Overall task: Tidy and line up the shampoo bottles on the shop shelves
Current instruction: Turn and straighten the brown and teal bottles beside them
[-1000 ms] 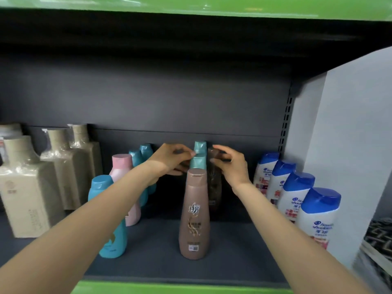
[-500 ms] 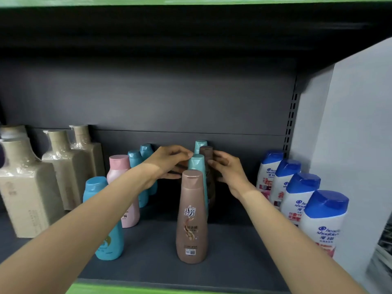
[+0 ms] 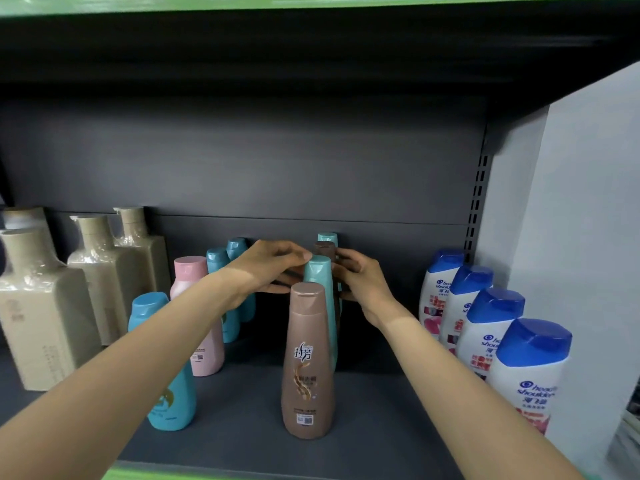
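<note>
shampoo bottles (image 3: 308, 362) stand in a four-deep file at shelf (image 3: 242, 427) centre; left hand (image 3: 268, 268) and right hand (image 3: 360, 282) grip clamped on the dark brown bottle (image 3: 325, 249), third back. bare shelf floor at 5 and 7 o'clock. four white bottles (image 3: 530, 375) at 3 o'clock.

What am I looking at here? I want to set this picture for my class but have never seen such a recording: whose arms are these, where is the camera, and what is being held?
There is no machine. A person wears a wide-angle camera on the head, so you see their own two bare arms reaching into a shop shelf.

In the middle stands a row running front to back: a light brown bottle, a teal bottle behind it, then a dark brown bottle and another teal cap.

The left hand and right hand close in from either side on the dark brown bottle, seemingly straightening it.

On the left stand beige square bottles and a pink bottle; on the right, white bottles with blue caps.
</note>
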Motion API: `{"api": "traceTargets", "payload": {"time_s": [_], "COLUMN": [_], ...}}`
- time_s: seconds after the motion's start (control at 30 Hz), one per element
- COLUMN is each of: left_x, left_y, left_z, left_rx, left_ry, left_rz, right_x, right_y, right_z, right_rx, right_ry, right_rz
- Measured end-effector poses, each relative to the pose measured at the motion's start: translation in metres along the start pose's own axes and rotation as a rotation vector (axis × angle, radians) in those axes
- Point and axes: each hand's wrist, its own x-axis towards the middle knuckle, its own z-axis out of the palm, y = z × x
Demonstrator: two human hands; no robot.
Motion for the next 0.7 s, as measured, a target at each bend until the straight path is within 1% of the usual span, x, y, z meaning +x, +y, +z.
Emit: {"api": "traceTargets", "payload": {"time_s": [0.07,0.2,0.27,0.3,0.43,0.57,0.63,0.7], "left_x": [0.003,0.017,0.028,0.034,0.050,0.056,0.057,0.057], "left_y": [0.002,0.011,0.018,0.020,0.017,0.007,0.005,0.004], "left_z": [-0.002,-0.001,0.003,0.005,0.014,0.019,0.020,0.019], "left_rx": [0.007,-0.033,-0.018,-0.005,0.072,0.107,0.088,0.064], "left_ry": [0.033,0.207,0.260,0.269,0.214,0.212,0.202,0.175], "left_rz": [0.011,0.067,0.091,0.085,-0.013,-0.008,-0.011,-0.031], "right_x": [0.005,0.027,0.039,0.043,0.054,0.059,0.059,0.057], "right_y": [-0.002,-0.005,-0.008,-0.010,-0.020,-0.018,-0.015,-0.013], "right_z": [-0.003,-0.008,-0.006,-0.005,0.000,0.000,0.000,0.000], "right_rx": [-0.012,-0.038,-0.043,-0.054,-0.175,-0.374,-0.438,-0.456], "right_ry": [0.030,0.229,0.306,0.316,0.244,0.130,0.127,0.166], "right_rz": [0.006,-0.027,-0.035,-0.051,-0.133,-0.168,-0.178,-0.190]}}
